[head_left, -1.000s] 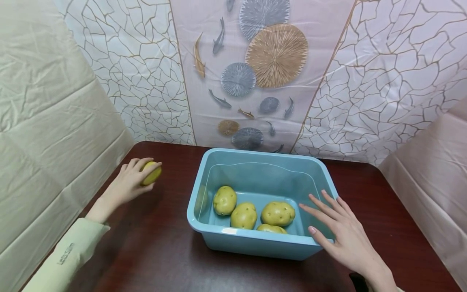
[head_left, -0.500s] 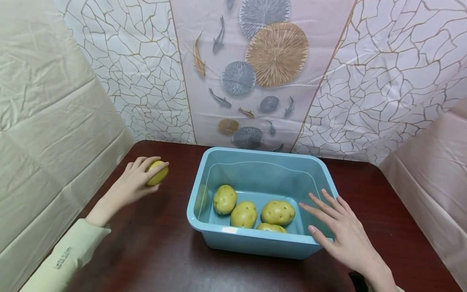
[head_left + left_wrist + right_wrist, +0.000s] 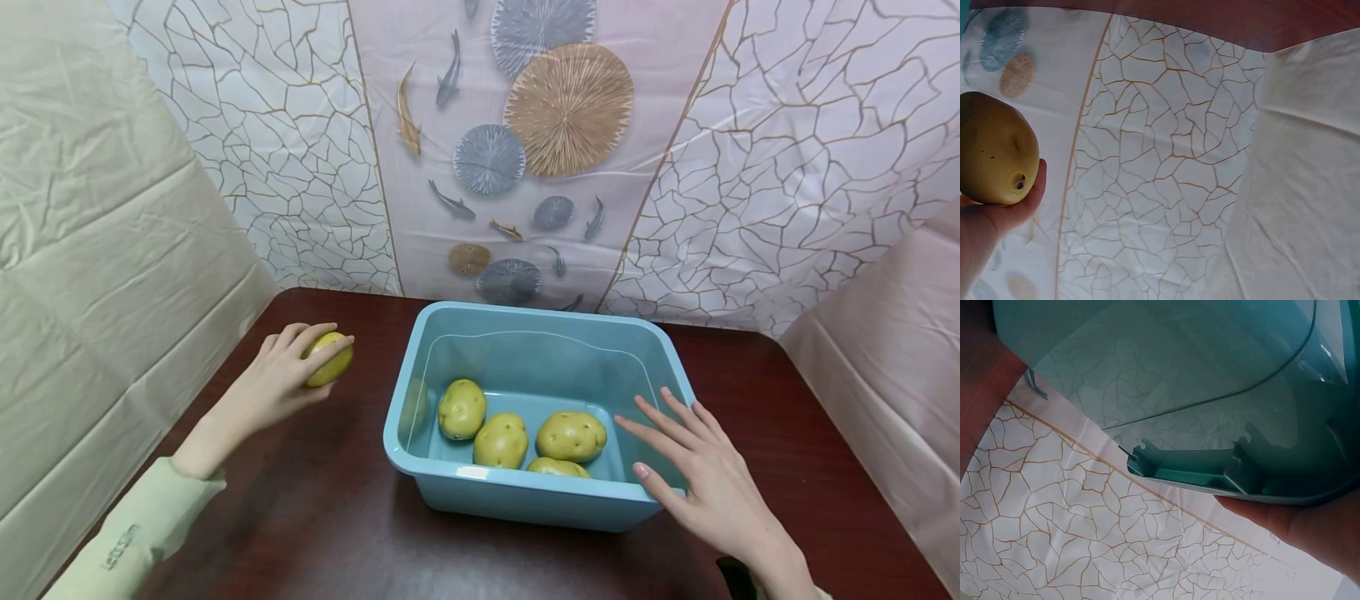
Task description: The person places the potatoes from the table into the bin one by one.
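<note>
At the left of the table, my left hand (image 3: 277,375) grips a yellow potato (image 3: 330,360) with the fingers curled over it. The left wrist view shows this potato (image 3: 997,150) against the thumb, clear of the tabletop. To its right stands a light blue plastic bin (image 3: 525,500), where several potatoes lie on the floor; one potato (image 3: 572,437) is on the right side of that group. My right hand (image 3: 708,483) rests at the bin's right front corner, fingers straight and spread over the rim. In the right wrist view, its thumb (image 3: 1266,515) touches the underside of the bin's rim.
The dark red-brown table (image 3: 315,533) carries the bin near its back edge. A patterned cloth (image 3: 300,150) hangs behind it. Cream cloth walls (image 3: 112,292) close off the left and right sides.
My left hand has moved a short way to the right with the potato, toward the bin. The right hand, the bin and the potatoes inside have stayed put.
</note>
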Motion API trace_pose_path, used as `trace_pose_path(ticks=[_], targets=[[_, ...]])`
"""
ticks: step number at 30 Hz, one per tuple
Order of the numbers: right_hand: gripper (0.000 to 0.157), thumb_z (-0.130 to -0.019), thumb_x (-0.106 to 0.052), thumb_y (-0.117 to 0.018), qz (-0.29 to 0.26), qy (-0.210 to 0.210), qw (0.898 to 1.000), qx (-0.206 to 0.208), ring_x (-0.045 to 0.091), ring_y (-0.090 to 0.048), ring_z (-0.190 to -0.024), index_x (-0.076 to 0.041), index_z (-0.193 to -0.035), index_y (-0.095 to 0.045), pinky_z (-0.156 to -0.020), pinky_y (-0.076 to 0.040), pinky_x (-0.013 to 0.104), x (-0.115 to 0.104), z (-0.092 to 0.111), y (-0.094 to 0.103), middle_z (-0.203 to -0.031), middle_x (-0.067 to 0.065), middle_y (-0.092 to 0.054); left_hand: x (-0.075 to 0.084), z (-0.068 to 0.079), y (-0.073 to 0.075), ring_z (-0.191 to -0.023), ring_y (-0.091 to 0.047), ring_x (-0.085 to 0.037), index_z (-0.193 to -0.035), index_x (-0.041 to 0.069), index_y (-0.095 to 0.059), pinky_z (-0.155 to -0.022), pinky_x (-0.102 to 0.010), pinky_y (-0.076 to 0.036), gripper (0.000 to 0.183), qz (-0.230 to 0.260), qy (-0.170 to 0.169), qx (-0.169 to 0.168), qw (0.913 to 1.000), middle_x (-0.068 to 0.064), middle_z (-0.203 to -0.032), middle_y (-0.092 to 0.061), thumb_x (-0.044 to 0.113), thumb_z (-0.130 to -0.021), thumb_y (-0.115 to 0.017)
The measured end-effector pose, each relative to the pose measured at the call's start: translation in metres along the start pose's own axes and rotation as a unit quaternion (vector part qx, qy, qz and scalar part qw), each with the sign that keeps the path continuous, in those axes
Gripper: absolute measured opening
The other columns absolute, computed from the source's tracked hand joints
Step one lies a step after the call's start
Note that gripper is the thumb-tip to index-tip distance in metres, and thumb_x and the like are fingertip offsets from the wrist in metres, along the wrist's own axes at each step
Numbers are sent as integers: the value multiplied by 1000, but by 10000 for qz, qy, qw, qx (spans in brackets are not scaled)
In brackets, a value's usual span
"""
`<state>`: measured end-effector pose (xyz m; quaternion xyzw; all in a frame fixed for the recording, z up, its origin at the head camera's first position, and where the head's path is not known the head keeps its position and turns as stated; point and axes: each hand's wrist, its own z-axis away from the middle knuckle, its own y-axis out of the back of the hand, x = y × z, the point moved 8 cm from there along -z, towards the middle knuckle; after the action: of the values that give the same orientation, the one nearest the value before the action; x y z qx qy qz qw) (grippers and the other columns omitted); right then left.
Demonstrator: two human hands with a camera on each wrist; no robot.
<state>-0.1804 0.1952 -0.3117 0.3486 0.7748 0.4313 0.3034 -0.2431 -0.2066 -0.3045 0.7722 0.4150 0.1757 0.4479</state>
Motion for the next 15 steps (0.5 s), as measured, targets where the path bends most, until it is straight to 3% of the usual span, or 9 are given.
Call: trace_pose_path(ticks=[15], targets=[[49, -79, -30, -62, 16, 18, 10000, 12, 21, -21, -137, -33, -126, -49, -113, -3, 34, 0, 0, 1, -136, 4, -45, 24, -6, 14, -103, -45, -31, -122, 18, -50, -71, -44, -39, 66, -322, -336, 12, 9989, -14, -119, -50, 17, -60, -75]])
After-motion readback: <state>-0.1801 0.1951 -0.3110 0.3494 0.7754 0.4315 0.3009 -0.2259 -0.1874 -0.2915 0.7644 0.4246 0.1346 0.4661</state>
